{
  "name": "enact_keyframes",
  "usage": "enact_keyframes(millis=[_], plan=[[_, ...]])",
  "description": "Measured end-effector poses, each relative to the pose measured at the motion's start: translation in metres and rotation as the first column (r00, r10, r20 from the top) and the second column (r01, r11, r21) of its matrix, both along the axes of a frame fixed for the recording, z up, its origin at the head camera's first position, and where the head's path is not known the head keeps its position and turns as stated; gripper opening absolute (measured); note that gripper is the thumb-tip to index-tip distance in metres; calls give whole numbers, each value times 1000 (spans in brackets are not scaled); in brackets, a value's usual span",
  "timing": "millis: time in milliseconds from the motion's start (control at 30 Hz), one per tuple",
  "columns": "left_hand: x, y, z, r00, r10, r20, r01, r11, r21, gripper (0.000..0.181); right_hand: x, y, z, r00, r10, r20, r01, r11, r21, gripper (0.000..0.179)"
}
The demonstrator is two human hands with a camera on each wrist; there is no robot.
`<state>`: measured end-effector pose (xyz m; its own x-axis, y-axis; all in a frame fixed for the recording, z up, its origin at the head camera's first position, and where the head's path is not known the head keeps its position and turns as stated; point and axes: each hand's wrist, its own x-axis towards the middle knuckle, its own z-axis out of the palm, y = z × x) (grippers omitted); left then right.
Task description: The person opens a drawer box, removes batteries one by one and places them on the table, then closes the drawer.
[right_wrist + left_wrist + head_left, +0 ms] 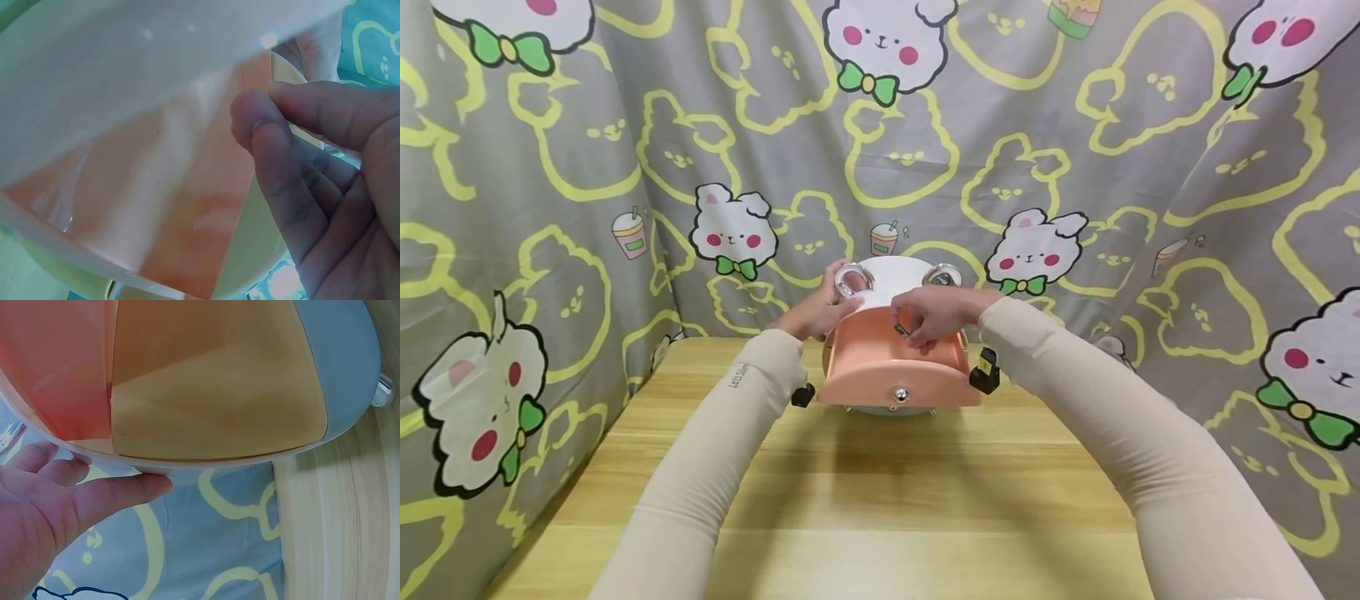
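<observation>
A rounded cabinet (886,279) with a white top, two shiny rings and small feet stands on the table. Its upper salmon-pink drawer (897,382), with a silver knob, is pulled out. My right hand (936,315) is over the drawer's inside, thumb and fingertips pinching a small dark, gold-tinged object (902,331); its kind is too small to tell. In the right wrist view the fingertips (265,122) meet and hide it. My left hand (826,304) rests against the cabinet's left upper side, and in the left wrist view one finger (125,490) lies straight along the outer wall.
Below the pulled-out drawer is a yellow-tan front panel (219,381). Black wrist cameras sit close to both sides of the drawer, the right one (985,371) nearly touching it. A patterned curtain (895,158) surrounds the wooden table (850,500) at the back and sides.
</observation>
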<state>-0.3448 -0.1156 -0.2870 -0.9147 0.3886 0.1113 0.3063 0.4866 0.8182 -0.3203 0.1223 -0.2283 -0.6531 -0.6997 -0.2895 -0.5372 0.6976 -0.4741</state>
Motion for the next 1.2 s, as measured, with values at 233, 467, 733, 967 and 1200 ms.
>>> enact_keyframes(millis=[233,467,733,967,1200], plan=[[3,1,2,1000,7,23,-7,1000,17,80,4,13,0,1000,-11,-26,11,1000,-29,35],[7,2,4,997,20,71,-23,999,37,80,7,29,2,997,-74,11,74,993,-93,31],[2,1,-1,999,26,47,-27,999,38,81,8,44,0,991,-130,30,133,985,-110,31],[0,1,-1,997,21,70,-25,998,62,81,9,60,-1,988,-152,-28,146,979,-144,31],[-3,1,-1,996,24,87,-30,997,66,80,9,76,-6,987,-161,-17,156,971,-183,27]])
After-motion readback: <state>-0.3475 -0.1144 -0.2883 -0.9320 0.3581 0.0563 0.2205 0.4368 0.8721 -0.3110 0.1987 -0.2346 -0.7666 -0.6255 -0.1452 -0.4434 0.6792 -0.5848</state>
